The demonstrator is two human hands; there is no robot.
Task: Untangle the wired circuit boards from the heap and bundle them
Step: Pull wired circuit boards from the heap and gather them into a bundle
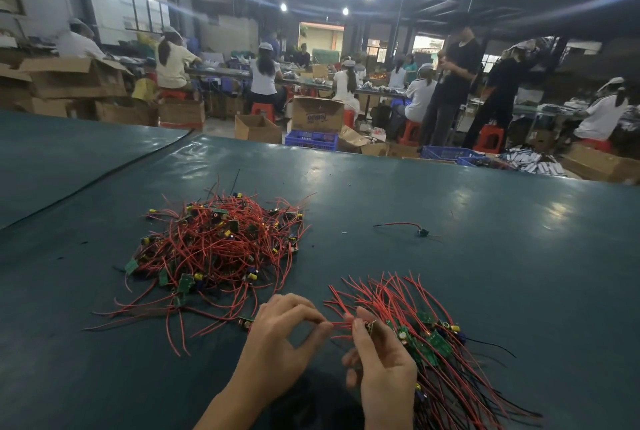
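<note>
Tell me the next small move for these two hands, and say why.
Probably: slide the left hand outward along the red wire to straighten it, then lay that piece on the sorted bundle. The left hand pinches the wire, and the right hand seems to grip its board right beside the bundle, whose wires lie roughly parallel. The heap is a tangle.

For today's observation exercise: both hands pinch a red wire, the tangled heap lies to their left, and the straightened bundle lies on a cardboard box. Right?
No. The head view shows the straightened bundle lying on the dark green table, not a cardboard box. The left hand and right hand do pinch a red wire, with the tangled heap to their left.
</note>
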